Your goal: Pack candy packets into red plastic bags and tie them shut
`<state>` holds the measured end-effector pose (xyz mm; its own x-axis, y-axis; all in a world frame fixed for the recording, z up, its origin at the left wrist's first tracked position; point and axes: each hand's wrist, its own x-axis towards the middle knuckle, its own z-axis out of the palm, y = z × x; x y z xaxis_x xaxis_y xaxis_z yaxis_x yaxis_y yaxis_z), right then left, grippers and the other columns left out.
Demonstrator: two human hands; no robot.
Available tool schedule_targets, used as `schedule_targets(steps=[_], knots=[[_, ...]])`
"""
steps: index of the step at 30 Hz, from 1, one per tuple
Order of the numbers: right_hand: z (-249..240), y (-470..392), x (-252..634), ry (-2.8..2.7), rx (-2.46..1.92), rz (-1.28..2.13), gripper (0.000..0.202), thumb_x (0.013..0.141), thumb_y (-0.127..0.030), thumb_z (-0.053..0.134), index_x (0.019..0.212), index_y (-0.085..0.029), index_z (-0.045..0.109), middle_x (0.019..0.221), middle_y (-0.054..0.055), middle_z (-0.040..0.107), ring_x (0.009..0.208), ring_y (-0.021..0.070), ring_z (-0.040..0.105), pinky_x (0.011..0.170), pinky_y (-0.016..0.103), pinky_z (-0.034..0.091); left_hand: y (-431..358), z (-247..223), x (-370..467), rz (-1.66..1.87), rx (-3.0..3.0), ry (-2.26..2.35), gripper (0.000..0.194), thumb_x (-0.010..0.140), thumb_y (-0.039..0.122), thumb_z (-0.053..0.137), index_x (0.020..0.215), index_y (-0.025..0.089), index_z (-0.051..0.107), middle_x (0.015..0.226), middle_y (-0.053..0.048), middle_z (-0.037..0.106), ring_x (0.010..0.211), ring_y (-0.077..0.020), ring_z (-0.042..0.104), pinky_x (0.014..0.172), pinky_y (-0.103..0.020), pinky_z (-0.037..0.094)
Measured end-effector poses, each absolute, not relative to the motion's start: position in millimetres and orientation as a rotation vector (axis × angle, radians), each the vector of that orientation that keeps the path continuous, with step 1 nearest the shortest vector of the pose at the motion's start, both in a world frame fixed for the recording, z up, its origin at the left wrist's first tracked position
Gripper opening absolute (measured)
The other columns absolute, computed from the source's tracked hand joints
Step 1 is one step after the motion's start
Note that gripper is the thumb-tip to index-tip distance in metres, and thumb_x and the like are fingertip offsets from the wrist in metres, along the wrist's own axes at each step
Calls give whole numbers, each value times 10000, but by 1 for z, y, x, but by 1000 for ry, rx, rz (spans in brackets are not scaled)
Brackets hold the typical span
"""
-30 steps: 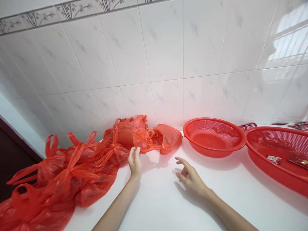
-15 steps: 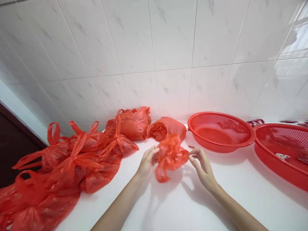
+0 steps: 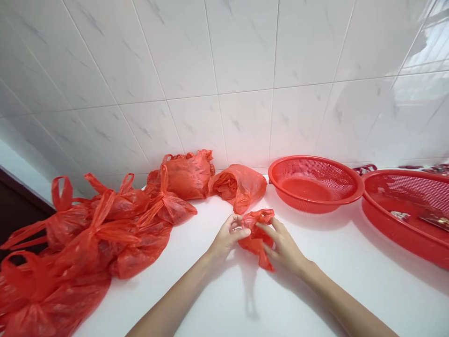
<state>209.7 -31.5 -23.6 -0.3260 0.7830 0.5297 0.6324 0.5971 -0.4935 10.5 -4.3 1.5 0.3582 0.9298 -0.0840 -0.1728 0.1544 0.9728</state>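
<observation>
A crumpled red plastic bag point(image 3: 257, 236) is held between my hands above the white tabletop, its loose end hanging down. My left hand point(image 3: 228, 236) pinches its left side between thumb and fingers. On the other side, my right hand point(image 3: 282, 243) grips the bag with the fingers curled around its edge and partly inside its folds. Just behind lies a larger red bag point(image 3: 250, 185) on its side, its open mouth stuffed with folded red plastic.
Several knotted red bags point(image 3: 91, 234) are heaped along the left side. A full red bag point(image 3: 187, 175) leans by the tiled wall point(image 3: 245, 121). At right stand a round red colander point(image 3: 315, 201) and a larger red basket point(image 3: 393, 229) with small items inside.
The crumpled bag has come down slightly and is more gathered between the hands. My right hand has closed in on it from the right. The view has tilted a little.
</observation>
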Motion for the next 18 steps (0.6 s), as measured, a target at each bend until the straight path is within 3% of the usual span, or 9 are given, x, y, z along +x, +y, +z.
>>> schedule_targets(steps=[3,5,7,9,11,15,18], knots=[[-27,-28,210,-2047,-1197,226,471,855,-156,536,1315,-228,605,1285,151,624,1073,302,630,898,467,558,-2,-7,10,993,1259,976,579,582,151,793,1103,254,561,1134,-67,661,987,-227,673,851,-348,533],[-28,-24,213,-1978,-1247,201,431,872,-197,541,1299,-210,597,1314,158,614,1124,308,621,947,475,539,0,-11,7,1020,1399,1018,603,583,76,680,1145,274,586,1204,-70,645,1065,-239,654,902,-362,527],[-28,-20,219,-1884,-1277,200,329,909,-271,543,1222,-207,619,1286,154,628,1136,297,628,961,457,531,3,-13,3,1012,1568,1022,413,601,56,567,952,248,670,1239,-65,646,1172,-256,616,995,-378,492],[-29,-15,228,-1809,-1291,218,236,927,-313,542,1120,-213,634,1204,132,663,1050,272,663,898,424,552,6,-13,-1,948,1738,1039,241,605,39,488,660,207,652,1224,-68,664,1244,-265,582,1078,-381,437],[-32,-9,238,-1743,-1313,202,212,904,-280,544,1088,-209,624,1140,121,681,912,252,686,790,403,571,8,-14,-5,884,1873,1084,270,599,11,432,545,192,624,1194,-73,676,1237,-257,590,1096,-378,424],[-32,-4,249,-1676,-1283,79,266,859,-165,505,1104,-190,606,1092,124,680,692,201,658,698,394,574,11,-17,-7,819,1987,1201,503,623,-40,386,851,197,767,1112,-69,688,1091,-209,654,1012,-349,495],[-25,-11,243,-1711,-1146,-62,186,899,-156,503,1026,-204,629,1143,139,658,851,227,681,797,410,570,11,-18,-6,815,1976,1213,589,656,-50,387,1043,188,760,1141,-71,694,1102,-194,656,1027,-333,491]])
